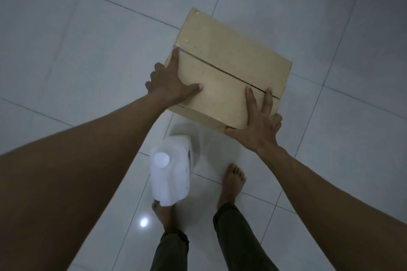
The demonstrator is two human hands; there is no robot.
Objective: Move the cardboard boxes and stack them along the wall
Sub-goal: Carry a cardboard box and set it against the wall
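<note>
The cardboard box (229, 68) in the middle of the frame is plain brown board, dull and a bit rough, with a strip of shiny tape (191, 42) near its upper left. The floor (88, 50) all around is pale smooth tile, so glossy that lights glint in it. The jug (174, 180) at the lower middle is smooth milky white plastic, and so is its cap (161, 159). The trousers (237, 240) at the bottom are dark matt cloth.
</note>
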